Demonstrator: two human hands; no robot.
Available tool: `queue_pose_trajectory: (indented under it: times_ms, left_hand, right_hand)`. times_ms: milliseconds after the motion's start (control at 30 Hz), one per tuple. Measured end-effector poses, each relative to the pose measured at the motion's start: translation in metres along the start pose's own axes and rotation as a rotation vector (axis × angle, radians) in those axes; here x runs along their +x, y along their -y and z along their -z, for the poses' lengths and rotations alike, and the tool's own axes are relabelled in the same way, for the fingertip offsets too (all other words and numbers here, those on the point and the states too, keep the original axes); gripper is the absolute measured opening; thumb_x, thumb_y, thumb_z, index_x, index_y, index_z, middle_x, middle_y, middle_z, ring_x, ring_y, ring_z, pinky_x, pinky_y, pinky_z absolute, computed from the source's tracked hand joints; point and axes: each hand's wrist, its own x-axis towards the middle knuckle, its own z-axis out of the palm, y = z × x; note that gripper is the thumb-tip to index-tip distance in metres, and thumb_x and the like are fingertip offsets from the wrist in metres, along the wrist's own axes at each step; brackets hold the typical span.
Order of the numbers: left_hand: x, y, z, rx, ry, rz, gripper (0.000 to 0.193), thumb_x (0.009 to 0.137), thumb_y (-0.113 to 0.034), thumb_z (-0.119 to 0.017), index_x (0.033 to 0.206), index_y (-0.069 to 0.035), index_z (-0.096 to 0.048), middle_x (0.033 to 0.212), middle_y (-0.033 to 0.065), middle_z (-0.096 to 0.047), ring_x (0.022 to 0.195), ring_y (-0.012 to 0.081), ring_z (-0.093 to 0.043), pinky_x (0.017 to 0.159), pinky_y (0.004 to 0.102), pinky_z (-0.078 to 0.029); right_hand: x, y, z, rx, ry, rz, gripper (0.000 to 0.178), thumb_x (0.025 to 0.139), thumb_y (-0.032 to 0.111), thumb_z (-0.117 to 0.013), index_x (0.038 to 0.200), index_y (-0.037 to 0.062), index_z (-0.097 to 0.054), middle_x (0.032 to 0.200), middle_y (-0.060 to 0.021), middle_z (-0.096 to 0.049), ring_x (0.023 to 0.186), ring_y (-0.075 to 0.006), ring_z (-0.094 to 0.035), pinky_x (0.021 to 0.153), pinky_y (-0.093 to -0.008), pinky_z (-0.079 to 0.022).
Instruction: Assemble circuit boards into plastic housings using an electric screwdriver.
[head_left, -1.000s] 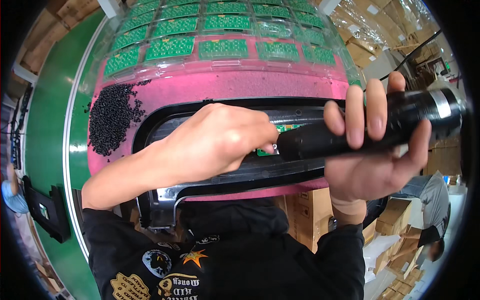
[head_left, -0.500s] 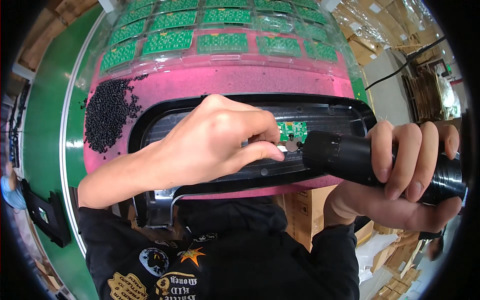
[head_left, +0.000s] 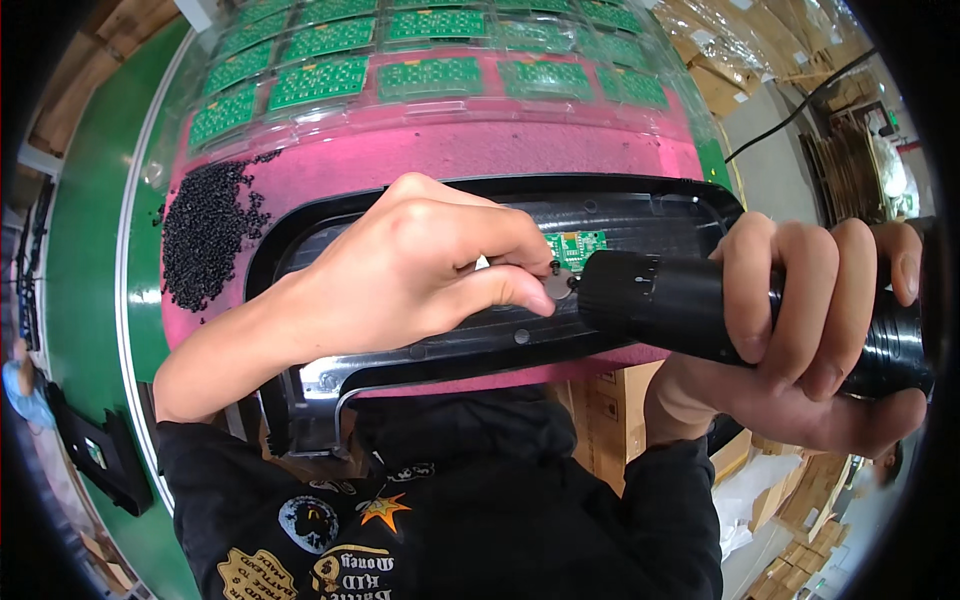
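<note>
My right hand point(head_left: 800, 310) wraps round a thick black cylindrical power screwdriver point(head_left: 660, 300), held sideways with its nose pointing left. Just off that nose sits a small grey disc point(head_left: 561, 286) with tiny black screw-like bits about it. The thumb and forefinger of my left hand point(head_left: 430, 265) are pinched together at the disc; what lies between them is mostly hidden. Behind the fingertips a small green circuit board point(head_left: 584, 246) lies inside a long black plastic housing point(head_left: 640, 208). My left hand and forearm cover the housing's middle and left part.
A heap of small black screws point(head_left: 205, 240) lies left of the housing on the pink mat point(head_left: 400, 150). Clear plastic trays of green circuit boards point(head_left: 430, 77) stand along the back. Another black housing point(head_left: 100, 450) is at far left. Cardboard boxes point(head_left: 615, 415) stand below the table edge.
The screwdriver nose and the disc have shifted slightly left, closer to my left fingertips. The whole view has moved a little. Both hands keep their grip.
</note>
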Motion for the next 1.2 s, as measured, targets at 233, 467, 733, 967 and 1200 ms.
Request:
queue_pose_trajectory:
  times_ms: [233, 467, 733, 967, 1200]
  left_hand:
    - [0.0, 0.0, 0.001, 0.013, -0.027, -0.114, 0.013, 0.081, -0.003, -0.074, 0.092, 0.002, -0.069, 0.081, 0.0135, -0.072, 0.072, 0.027, -0.071, 0.063, 0.0328, -0.056]
    - [0.0, -0.004, 0.018, 0.355, -0.034, -0.141, 0.013, 0.075, -0.002, -0.076, 0.086, 0.002, -0.07, 0.09, 0.0147, -0.074, 0.083, 0.0278, -0.073, 0.072, 0.0337, -0.058]
    - [-0.003, 0.01, 0.005, 0.41, 0.391, -0.042, 0.016, 0.08, -0.015, -0.073, 0.087, -0.001, -0.069, 0.101, 0.0051, -0.072, 0.091, 0.0231, -0.065, 0.07, 0.0359, -0.056]
    - [-0.011, 0.018, -0.005, 0.295, 0.311, 0.019, 0.016, 0.087, -0.011, -0.066, 0.084, 0.002, -0.058, 0.115, 0.0077, -0.066, 0.086, 0.0303, -0.065, 0.066, 0.0393, -0.054]
    - [-0.008, 0.012, 0.001, 0.217, 0.445, 0.159, 0.015, 0.089, -0.008, -0.064, 0.082, 0.002, -0.056, 0.128, 0.0083, -0.059, 0.072, 0.0321, -0.064, 0.06, 0.0415, -0.05]
  right_hand:
    - [0.0, -0.021, 0.024, 0.168, 0.069, 0.13, 0.049, 0.084, 0.042, -0.067, 0.112, 0.0087, -0.044, 0.067, 0.0025, -0.057, 0.05, -0.0084, -0.054, 0.053, -0.0262, -0.048]
    - [0.013, -0.007, 0.06, -0.175, 0.177, -0.074, 0.058, 0.091, 0.054, -0.055, 0.123, 0.0051, -0.05, 0.067, 0.0006, -0.049, 0.051, -0.0113, -0.044, 0.054, -0.0293, -0.039]
    - [0.007, -0.018, 0.072, -0.404, 0.019, -0.191, 0.049, 0.098, 0.05, -0.046, 0.119, 0.0057, -0.051, 0.064, -0.0004, -0.046, 0.05, -0.0122, -0.041, 0.054, -0.0303, -0.037]
    - [0.005, -0.025, 0.078, -0.396, -0.025, -0.198, 0.047, 0.098, 0.048, -0.045, 0.116, 0.0061, -0.052, 0.064, -0.0006, -0.045, 0.051, -0.0125, -0.039, 0.054, -0.0316, -0.036]
    - [0.007, -0.027, 0.074, -0.442, -0.062, -0.25, 0.047, 0.097, 0.049, -0.046, 0.114, 0.0056, -0.053, 0.065, 0.0, -0.045, 0.051, -0.0121, -0.039, 0.055, -0.0304, -0.036]
